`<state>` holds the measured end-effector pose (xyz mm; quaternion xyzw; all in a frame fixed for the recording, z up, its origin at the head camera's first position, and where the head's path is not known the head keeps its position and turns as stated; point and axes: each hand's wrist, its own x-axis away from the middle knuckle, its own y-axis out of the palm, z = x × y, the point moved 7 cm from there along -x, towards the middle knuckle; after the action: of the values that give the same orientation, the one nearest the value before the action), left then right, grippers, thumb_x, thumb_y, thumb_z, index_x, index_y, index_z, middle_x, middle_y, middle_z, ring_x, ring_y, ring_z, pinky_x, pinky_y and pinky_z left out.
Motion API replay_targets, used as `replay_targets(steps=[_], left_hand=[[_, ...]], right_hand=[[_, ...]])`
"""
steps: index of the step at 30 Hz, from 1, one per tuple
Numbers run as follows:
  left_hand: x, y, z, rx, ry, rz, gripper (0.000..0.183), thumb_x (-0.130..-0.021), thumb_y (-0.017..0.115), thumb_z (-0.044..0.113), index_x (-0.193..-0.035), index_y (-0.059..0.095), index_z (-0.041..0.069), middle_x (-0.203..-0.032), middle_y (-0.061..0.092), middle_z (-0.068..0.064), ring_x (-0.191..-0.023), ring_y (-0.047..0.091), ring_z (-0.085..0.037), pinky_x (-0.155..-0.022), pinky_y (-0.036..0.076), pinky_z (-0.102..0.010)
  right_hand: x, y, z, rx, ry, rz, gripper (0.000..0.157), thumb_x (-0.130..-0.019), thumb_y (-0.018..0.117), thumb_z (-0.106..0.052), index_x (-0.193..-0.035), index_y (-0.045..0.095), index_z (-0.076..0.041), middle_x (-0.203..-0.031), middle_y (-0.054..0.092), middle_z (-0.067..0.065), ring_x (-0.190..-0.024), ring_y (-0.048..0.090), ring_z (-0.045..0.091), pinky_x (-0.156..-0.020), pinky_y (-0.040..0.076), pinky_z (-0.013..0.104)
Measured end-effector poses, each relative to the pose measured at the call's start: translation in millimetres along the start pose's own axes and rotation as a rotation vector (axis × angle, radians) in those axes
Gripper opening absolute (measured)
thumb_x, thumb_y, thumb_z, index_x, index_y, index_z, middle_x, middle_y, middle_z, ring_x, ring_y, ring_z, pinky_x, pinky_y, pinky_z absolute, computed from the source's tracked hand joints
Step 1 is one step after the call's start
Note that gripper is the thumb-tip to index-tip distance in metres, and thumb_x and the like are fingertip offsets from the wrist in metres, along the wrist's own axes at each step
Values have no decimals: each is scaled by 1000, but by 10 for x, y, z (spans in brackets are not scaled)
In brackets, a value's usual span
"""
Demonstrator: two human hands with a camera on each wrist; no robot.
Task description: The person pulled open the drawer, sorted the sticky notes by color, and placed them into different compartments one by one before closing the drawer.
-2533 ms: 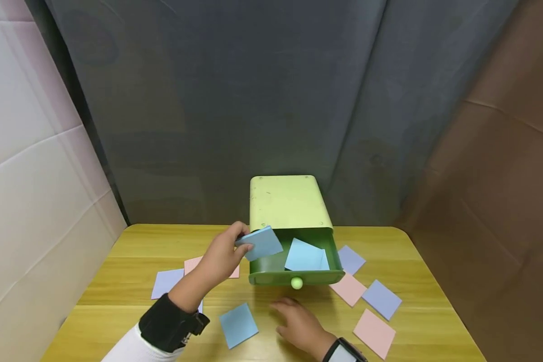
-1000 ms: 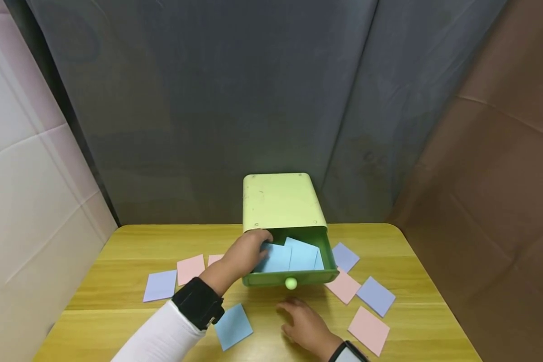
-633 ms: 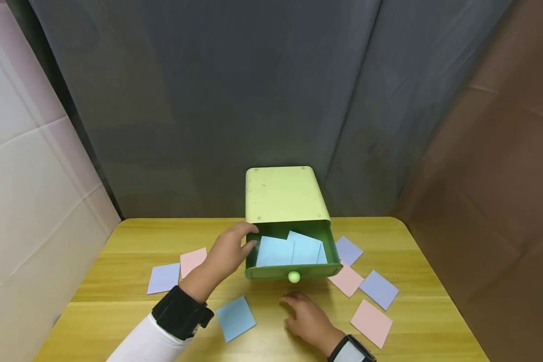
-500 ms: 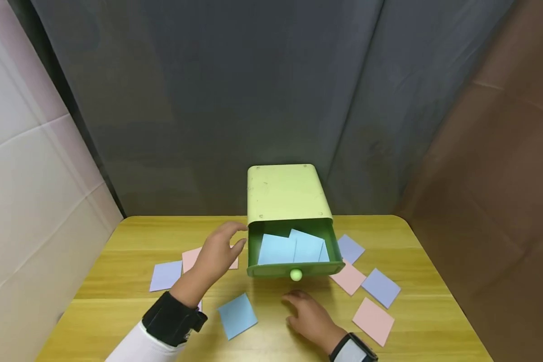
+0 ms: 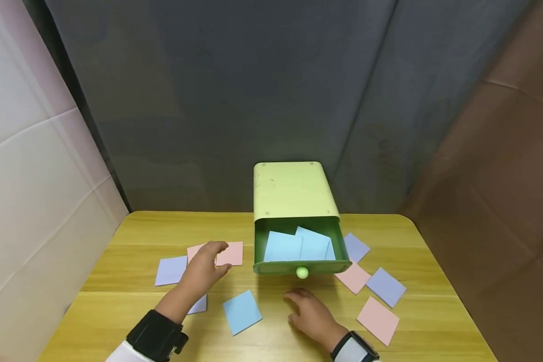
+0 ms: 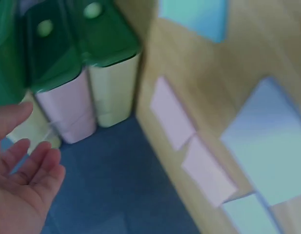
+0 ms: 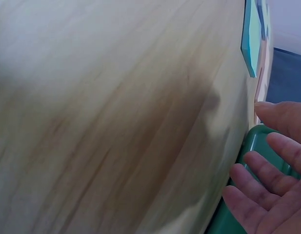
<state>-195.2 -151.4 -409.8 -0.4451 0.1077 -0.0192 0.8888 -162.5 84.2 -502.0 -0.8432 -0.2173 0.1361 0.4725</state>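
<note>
My left hand [image 5: 202,269] hovers above the table left of the drawer, holding nothing, thumb and fingers apart. Two pink sticky-note pads, one the right-hand pink pad [image 5: 231,254], lie beneath and beside its fingertips. In the left wrist view the left hand [image 6: 23,180] shows an unfilled palm. Low in front of the drawer, my right hand [image 5: 314,319] is relaxed and empty; the right wrist view shows the same hand [image 7: 277,180] with its fingers spread. Several light blue pads [image 5: 281,246] lie in the pulled-out green drawer [image 5: 276,267]. Another blue pad [image 5: 242,312] lies between my hands.
The drawer belongs to a pale yellow-green box [image 5: 294,188] at the table's back edge. Purple [image 5: 386,286] and pink pads [image 5: 377,320] are scattered to the right, with a purple pad [image 5: 171,270] on the left. The left wrist view shows several green drawers [image 6: 109,39] side by side.
My left hand has laid the blue pad in the drawer, let it go and drawn back to the left and towards me. The right hand has stayed nearly still.
</note>
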Motion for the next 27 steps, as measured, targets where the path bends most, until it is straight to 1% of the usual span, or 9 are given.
replay_targets(steps=[4,9,13,15,18,23,27], left_hand=[[63,198,-87,8,-13,-74,53,-77,81,8,-124,56,-2,-121,59,-15,-117,54,-34,-93,50,-44],[135,408,-138,2,-8,-134,62,-72,85,12,-125,55,-2,-124,56,-15,-119,51,-35,-93,49,-44],[185,573,-149,-7,5,-188,69,-67,89,15,-123,54,-5,-125,54,-20,-119,49,-38,-94,48,-48],[218,654,-160,-5,3,-216,71,-66,89,16,-124,54,-5,-127,52,-22,-120,48,-39,-95,47,-50],[266,744,-167,-12,6,-256,73,-65,90,18,-123,53,-5,-126,51,-24,-120,47,-40,-93,48,-51],[361,850,-199,-40,0,-316,76,-61,92,20,-121,53,-7,-118,52,-20,-113,48,-37,-90,49,-50],[405,889,-215,-77,16,-323,79,-57,93,24,-118,55,-7,-111,53,-16,-104,49,-31,-88,50,-48]], right_hand=[[-6,-18,-18,7,-12,8,44,-80,73,-7,-122,63,-2,-124,60,16,-116,56,34,-94,49,48],[-17,-29,-44,6,-14,-4,43,-81,73,-7,-122,63,-2,-123,61,14,-116,56,34,-94,49,47],[-17,-35,-53,2,-10,-9,43,-81,73,-7,-122,63,-2,-124,60,15,-117,56,34,-94,49,47],[-13,-43,-59,7,-12,2,43,-80,73,-7,-122,63,-2,-124,60,16,-117,56,35,-94,49,48],[-6,-51,-72,14,-13,13,44,-79,74,-8,-121,63,-2,-125,60,16,-117,56,35,-94,49,48],[10,-44,-93,5,-7,-4,44,-80,74,-8,-122,63,-3,-125,60,15,-117,56,34,-93,49,47],[21,-43,-103,0,-9,-14,43,-81,74,-8,-123,63,-4,-126,60,15,-117,55,35,-93,50,48]])
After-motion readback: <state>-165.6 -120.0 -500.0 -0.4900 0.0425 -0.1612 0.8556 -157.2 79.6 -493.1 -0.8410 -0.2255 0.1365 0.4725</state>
